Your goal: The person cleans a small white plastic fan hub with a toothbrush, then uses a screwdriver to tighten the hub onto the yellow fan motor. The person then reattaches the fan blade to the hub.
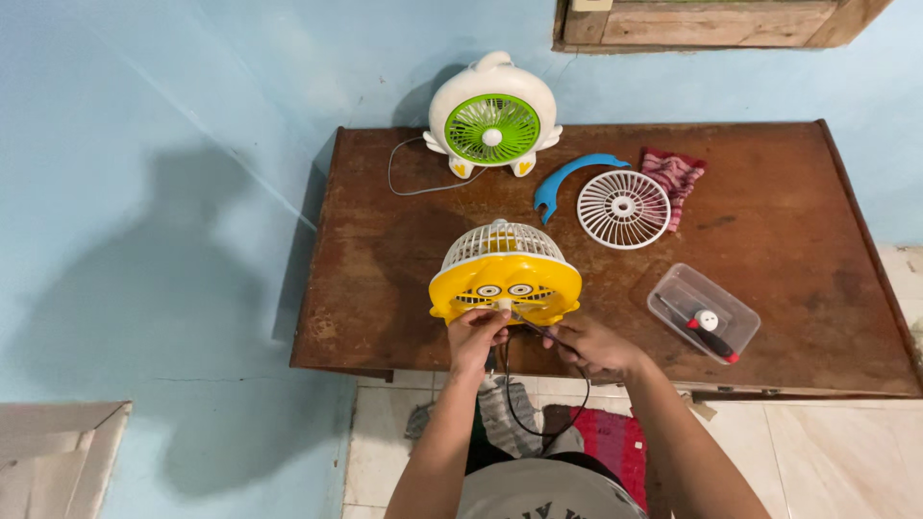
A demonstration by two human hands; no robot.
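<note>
While the left hand (476, 336) has its fingers (490, 322) clenched on the bottom edge of the yellow fan (505, 284), the right hand (591, 344) grips a thin dark tool (540, 332), prob. a screwdriver, w/ its tip angled up-left to the fan's underside, just beside the left fingertips. Fan sits at the near edge of the brown wooden table (788, 240), tipped so its yellow body faces the camera & its white cage (502, 242) points away. A black cord (510, 404) hangs from the fan down between the forearms. Right of the hands, well apart, a clear plastic box (704, 312) holds a red-and-black tool w/ a white round bit on top. Further back: a loose white round grille (623, 209) lying flat, a curved blue plastic piece (569, 178) just left of it, a red striped cloth (673, 175) touching the grille's far right side. At the table's back edge, against the light blue wall (192, 144), a white fan w/ green grille (493, 120) stands upright, thin white cord trailing left.
</note>
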